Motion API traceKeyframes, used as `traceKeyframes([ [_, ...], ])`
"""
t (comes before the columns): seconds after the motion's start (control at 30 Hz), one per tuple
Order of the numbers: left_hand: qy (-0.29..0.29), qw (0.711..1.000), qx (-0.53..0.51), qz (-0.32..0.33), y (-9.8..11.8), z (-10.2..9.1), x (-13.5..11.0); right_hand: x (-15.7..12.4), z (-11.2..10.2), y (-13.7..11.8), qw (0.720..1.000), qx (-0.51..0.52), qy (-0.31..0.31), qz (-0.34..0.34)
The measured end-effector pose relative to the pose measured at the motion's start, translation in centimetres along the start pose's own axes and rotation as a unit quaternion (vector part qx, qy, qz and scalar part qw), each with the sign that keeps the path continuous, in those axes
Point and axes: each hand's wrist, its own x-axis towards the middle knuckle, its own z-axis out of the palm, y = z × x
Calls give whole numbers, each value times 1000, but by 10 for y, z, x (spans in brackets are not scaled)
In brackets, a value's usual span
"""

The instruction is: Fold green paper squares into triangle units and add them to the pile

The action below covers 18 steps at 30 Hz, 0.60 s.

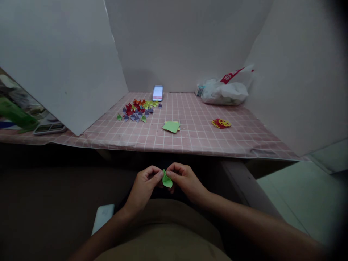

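Between my two hands, above my lap and in front of the table edge, is a partly folded piece of green paper (167, 181). My left hand (148, 181) pinches its left edge with thumb and forefinger. The right edge is pinched the same way by my right hand (183, 179). The paper bulges open toward me at its lower part, and its top comes to a narrow peak. On the table beyond lies a small stack of square paper sheets (172, 126), green on top with yellow showing beneath. Many small folded paper pieces (137, 110) in red, orange, yellow, purple and green cluster to the left.
A phone (157, 93) leans near the back wall. At the back right sits a white plastic bag (225, 93); red and yellow cut-out shapes (221, 123) lie before it. White panels enclose the pink checked table (195, 139). A white device (103, 216) lies beside my left forearm.
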Motion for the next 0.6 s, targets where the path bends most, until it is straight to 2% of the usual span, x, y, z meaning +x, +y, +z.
traceKeyframes([
  [0.6, 32, 994, 94, 44, -1, 2, 0, -2, 4, 0, 997, -70, 30, -19],
])
